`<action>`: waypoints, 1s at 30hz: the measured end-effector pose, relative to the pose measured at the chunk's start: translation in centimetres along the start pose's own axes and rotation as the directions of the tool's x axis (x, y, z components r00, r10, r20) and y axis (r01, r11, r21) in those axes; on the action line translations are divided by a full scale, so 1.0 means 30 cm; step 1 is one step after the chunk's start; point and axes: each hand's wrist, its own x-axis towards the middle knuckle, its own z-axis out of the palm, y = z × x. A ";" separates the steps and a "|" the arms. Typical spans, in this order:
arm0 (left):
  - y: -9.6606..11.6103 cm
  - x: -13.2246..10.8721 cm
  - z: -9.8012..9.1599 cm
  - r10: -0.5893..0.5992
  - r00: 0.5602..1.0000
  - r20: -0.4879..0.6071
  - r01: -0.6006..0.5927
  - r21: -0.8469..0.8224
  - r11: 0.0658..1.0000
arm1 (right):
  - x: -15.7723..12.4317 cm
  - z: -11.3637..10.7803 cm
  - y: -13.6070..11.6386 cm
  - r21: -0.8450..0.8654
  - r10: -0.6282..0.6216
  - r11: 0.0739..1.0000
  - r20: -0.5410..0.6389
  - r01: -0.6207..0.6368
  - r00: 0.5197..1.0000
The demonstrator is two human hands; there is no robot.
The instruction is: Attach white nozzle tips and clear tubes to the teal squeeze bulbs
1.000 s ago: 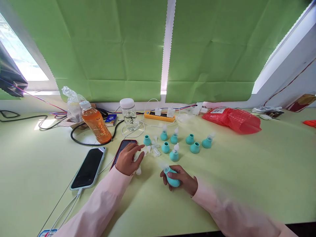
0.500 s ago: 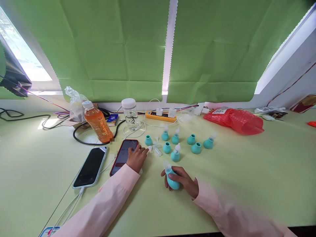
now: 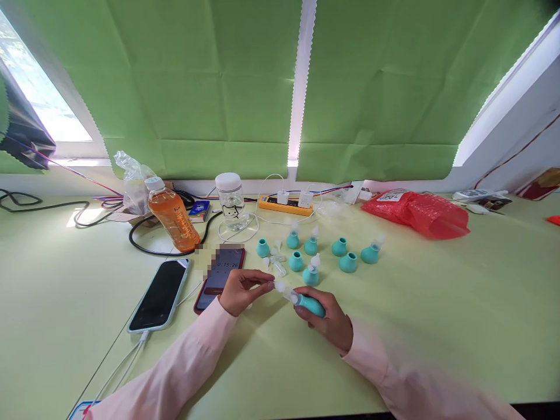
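Note:
My right hand (image 3: 330,318) is wrapped around a teal rubber bulb (image 3: 310,304), tilted so its clear nozzle (image 3: 283,289) points left. My left hand (image 3: 240,290) pinches the tip of that nozzle between thumb and fingers. Just beyond my hands several more teal bulbs (image 3: 311,274) stand on the pale green table (image 3: 437,303), some with clear nozzles fitted, some bare. A few loose clear nozzles (image 3: 276,263) lie among them. A red-cased phone (image 3: 221,277) with a lit timer screen lies just left of my left hand.
A dark phone (image 3: 160,294) on a white cable lies farther left. An orange drink bottle (image 3: 171,214), a glass jar (image 3: 230,199), a yellow power strip (image 3: 282,205) and black cables line the back. A red plastic bag (image 3: 417,213) sits at the back right.
My left hand left the red phone's screen and came right to pinch the nozzle. My right hand tilted the bulb over so the nozzle points toward the left hand.

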 end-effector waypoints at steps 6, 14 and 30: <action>-0.010 -0.005 0.016 -0.032 0.991 0.127 0.040 -0.064 0.997 | -0.005 -0.002 -0.012 -0.188 -0.152 0.973 -0.070 0.137 0.986; -0.006 -0.010 0.013 -0.068 0.957 0.281 0.075 -0.013 0.997 | -0.014 0.007 0.000 -0.314 -0.262 0.922 -0.078 0.226 0.962; -0.039 -0.012 0.009 -0.207 0.887 0.412 0.244 -0.038 0.969 | -0.010 -0.006 0.034 -0.619 -0.434 0.653 0.167 0.437 0.885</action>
